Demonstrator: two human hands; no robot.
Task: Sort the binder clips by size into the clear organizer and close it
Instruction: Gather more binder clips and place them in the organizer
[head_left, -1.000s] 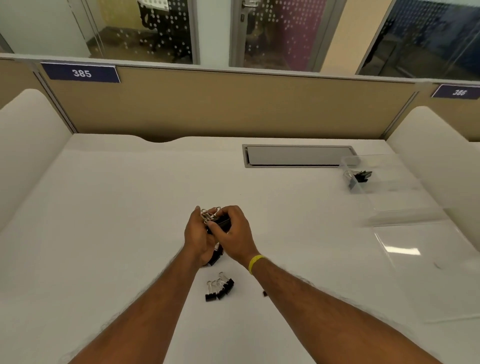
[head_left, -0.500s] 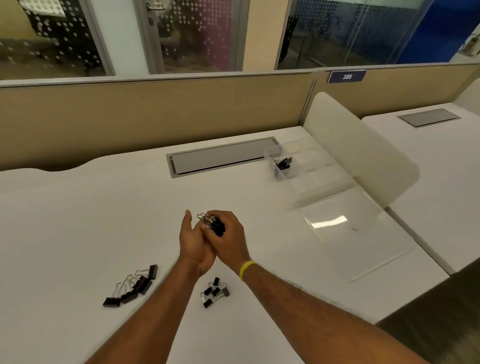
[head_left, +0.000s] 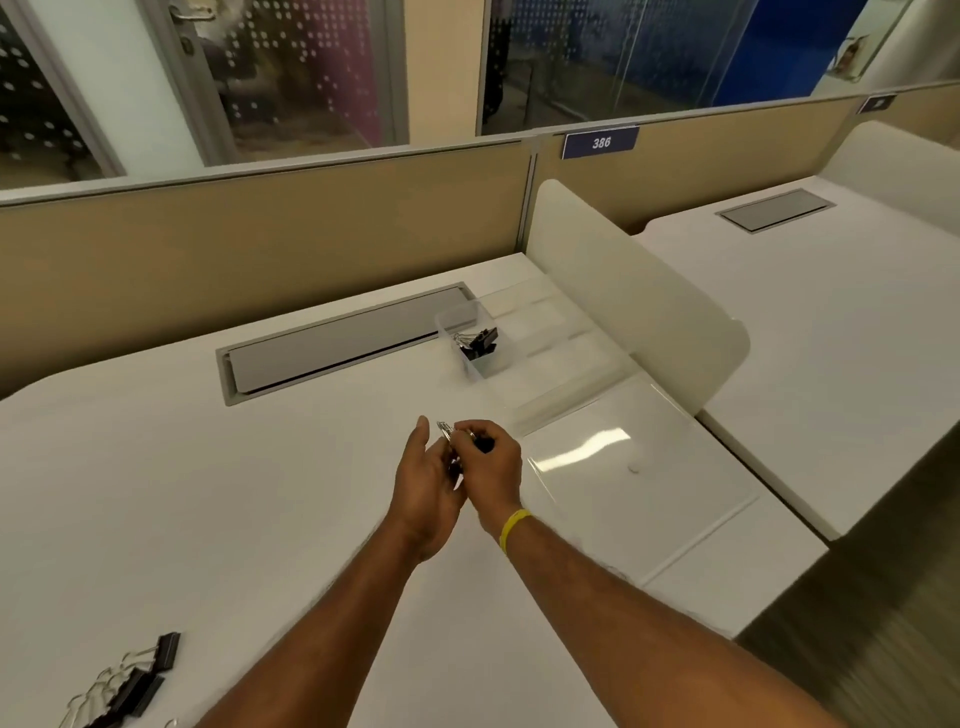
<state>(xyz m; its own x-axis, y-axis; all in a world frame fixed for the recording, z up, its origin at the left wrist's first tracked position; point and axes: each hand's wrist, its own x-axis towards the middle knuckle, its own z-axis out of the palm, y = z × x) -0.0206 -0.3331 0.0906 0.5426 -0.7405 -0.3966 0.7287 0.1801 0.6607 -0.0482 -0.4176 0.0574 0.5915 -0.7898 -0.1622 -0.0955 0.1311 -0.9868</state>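
My left hand (head_left: 423, 486) and my right hand (head_left: 491, 470) are pressed together over the middle of the white desk, both closed around a bunch of black binder clips (head_left: 457, 457) with silver handles. The clear organizer (head_left: 550, 338) lies open ahead and to the right, against the side divider. Its near-left compartment holds a few black clips (head_left: 478, 340). The clear lid (head_left: 623, 467) lies flat toward me, just right of my hands. A pile of larger black clips (head_left: 132, 686) rests at the bottom left.
A grey cable hatch (head_left: 337, 348) is set into the desk behind my hands. A white rounded divider (head_left: 634, 296) stands right of the organizer, with another desk beyond it. A tan partition runs along the back. The desk's front right corner drops to dark floor.
My view has swung to the right, bringing the organizer closer to centre. My hands, still holding the clips, have moved toward the organizer. The small clips near my wrists have left the view.
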